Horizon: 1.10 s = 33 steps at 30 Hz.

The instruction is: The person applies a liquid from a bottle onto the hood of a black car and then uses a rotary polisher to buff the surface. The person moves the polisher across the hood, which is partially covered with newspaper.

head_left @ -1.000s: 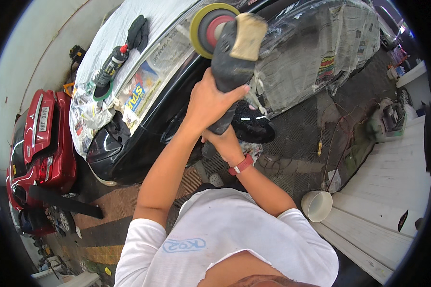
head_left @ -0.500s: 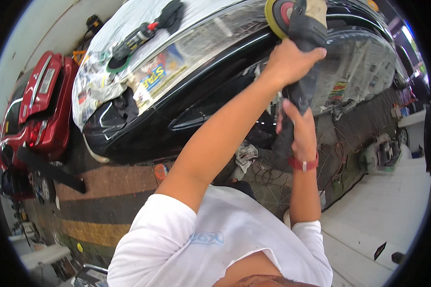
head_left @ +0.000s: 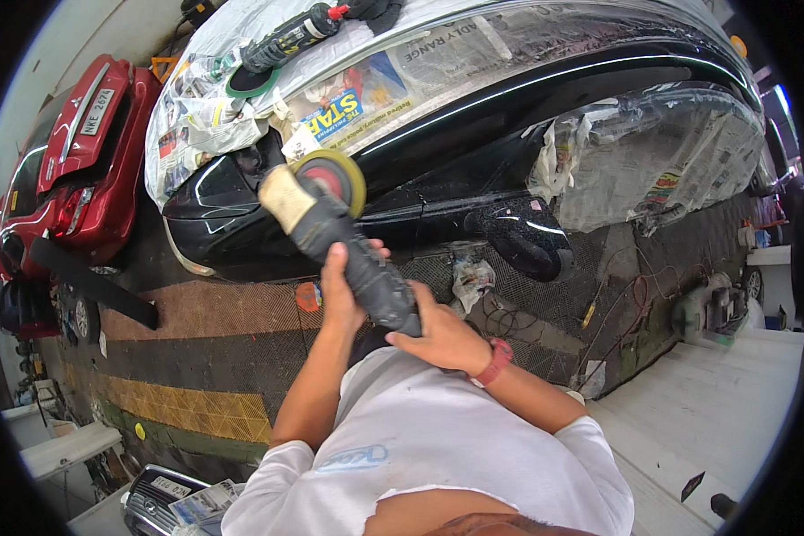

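Note:
My left hand [head_left: 342,293] is wrapped round the body of a black power polisher [head_left: 330,239] with a pale, worn head cover. My right hand [head_left: 447,332], with a red watch at the wrist, grips its rear end. The polisher's round yellow pad [head_left: 355,179] with a reddish centre is beside the glossy black car's [head_left: 438,201] side; whether it touches the paint, I cannot tell. Newspaper [head_left: 447,62] masks the car's glass. On the covered top lie a black bottle [head_left: 290,40] with a red cap, a green tape roll [head_left: 252,82] and a dark cloth [head_left: 380,14].
The black car's side mirror [head_left: 531,241] sticks out toward me. Newspaper and plastic sheeting [head_left: 661,161] cover part of its right side. Cables [head_left: 630,295] lie on the grated floor [head_left: 232,308]. A red car [head_left: 89,170] stands at the left, and a white surface [head_left: 706,420] is at right.
Both hands have brought the polisher from the upper right of the car down and left, closer to my body. Its head now points up and left. My grip on it stays.

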{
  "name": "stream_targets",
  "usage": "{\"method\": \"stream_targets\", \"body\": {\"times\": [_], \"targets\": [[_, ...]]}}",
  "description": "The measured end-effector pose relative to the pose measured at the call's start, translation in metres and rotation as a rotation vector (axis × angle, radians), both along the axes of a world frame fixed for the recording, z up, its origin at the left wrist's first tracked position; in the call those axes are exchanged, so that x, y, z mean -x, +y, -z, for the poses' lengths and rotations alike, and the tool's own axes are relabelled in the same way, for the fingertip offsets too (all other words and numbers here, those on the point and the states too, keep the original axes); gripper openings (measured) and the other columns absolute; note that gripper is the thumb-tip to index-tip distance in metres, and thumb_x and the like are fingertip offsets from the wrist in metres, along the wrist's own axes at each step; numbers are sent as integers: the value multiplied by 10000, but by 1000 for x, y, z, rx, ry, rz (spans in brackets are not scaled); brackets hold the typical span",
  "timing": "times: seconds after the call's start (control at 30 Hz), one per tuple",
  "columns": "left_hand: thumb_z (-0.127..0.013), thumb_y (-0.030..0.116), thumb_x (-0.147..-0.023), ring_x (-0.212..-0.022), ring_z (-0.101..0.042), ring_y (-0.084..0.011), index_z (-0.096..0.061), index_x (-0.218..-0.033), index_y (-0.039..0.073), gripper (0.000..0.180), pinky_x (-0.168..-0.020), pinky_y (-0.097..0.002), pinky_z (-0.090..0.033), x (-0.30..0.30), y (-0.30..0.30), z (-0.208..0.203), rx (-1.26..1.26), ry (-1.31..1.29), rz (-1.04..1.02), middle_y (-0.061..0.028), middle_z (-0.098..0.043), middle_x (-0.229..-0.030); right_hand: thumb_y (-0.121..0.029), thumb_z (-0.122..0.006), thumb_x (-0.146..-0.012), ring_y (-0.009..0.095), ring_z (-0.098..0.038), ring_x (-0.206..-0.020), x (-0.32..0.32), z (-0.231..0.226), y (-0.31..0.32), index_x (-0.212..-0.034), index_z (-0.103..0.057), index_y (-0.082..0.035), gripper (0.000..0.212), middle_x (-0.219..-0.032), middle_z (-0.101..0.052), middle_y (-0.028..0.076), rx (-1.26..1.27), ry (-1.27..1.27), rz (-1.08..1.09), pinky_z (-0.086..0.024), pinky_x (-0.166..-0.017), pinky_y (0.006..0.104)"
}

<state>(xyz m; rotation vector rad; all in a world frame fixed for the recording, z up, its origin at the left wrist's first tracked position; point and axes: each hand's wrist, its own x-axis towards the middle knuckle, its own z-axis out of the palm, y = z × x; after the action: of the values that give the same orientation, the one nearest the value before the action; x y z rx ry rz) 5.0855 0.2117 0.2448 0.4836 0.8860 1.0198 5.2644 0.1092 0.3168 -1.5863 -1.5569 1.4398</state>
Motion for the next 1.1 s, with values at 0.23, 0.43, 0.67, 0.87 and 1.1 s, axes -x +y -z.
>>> {"method": "stream_targets", "body": {"times": [0.23, 0.43, 0.67, 0.87, 1.1], "targets": [[-541, 681, -1062, -1101, -733, -274, -649, -1297, -18, 745, -1018, -437, -593, 2, 11, -24, 14, -18, -75, -148, -751, -1213, -370, -779, -968, 554, -677, -1219, -10, -19, 13, -1634, -232, 79, 971, -1331, -644, 414, 11, 181, -55, -518, -1095, 511], [-626, 480, -1091, -1203, -733, -325, -576, -1396, -48, 612, -1044, -485, -598, -134, 25, -107, -207, -47, 271, -234, -728, -1322, -312, -824, -984, 154, -677, -827, -111, -84, -24, -1668, -223, 50, 980, -1260, -679, 225, 7, 239, 265, -597, -752, 339], [-797, 494, -998, -1148, -681, -180, -651, -1349, 5, 620, -1046, -369, -518, -366, 75, -204, -613, -274, 576, -95, -731, -1213, -237, -767, -1025, 130, -658, -688, -246, -169, -29, -1581, -358, 26, 739, -997, -689, 101, -251, 355, 746, -574, -566, 286], [-820, 521, -936, -1059, -737, -244, -686, -1267, -135, 747, -973, -374, -560, -491, 86, -271, -661, -40, 748, -191, -766, -1179, -286, -680, -1093, 134, -657, -667, -332, -179, -17, -1329, -529, -28, 381, -998, -694, 115, -442, 461, 882, -575, -525, 270], [-859, 510, -894, -1221, -675, -331, -487, -1441, -151, 935, -1091, -419, -522, -423, 73, -191, -830, -5, 603, -263, -675, -1342, -304, -714, -1063, 137, -647, -667, -255, -114, -29, -1369, -512, -34, 455, -983, -679, 104, -346, 433, 896, -567, -542, 288]]}}
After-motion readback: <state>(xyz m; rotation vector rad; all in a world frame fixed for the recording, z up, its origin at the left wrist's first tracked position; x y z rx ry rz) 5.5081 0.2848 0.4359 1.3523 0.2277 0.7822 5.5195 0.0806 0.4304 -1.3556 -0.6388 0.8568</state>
